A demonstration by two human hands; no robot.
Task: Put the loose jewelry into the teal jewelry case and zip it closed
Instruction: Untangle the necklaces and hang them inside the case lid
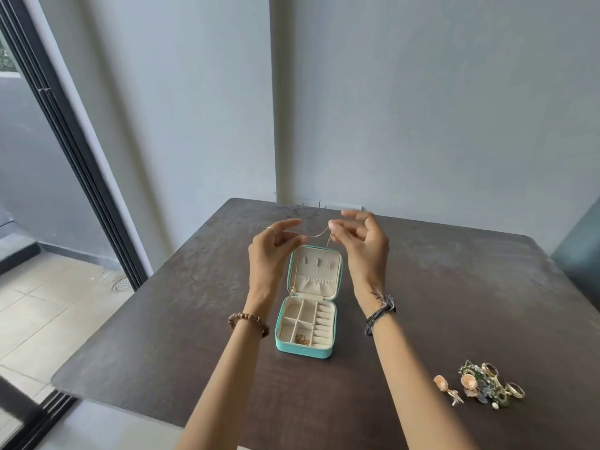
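From the head camera, both hands are raised over the open teal case [305, 347], which lies flat on the dark table [162, 336] with its lid folded back. The left hand [271, 251] and the right hand [360, 245] each pinch a thin gold chain [316, 234] between thumb and forefinger, the other fingers spread loosely; the chain hangs in a shallow sag between them above the lid, one end trailing down toward it.

The chain looks very light, limp and fine, so it will likely tangle or slip; holding it near its ends, as here, seems the sound way to lower it in.

Another gold chain [302, 340] already sits in a front compartment. A pile of rings and earrings [480, 386] waits at the table's near right, well apart from the case; these look small, rigid and easy to pinch singly.
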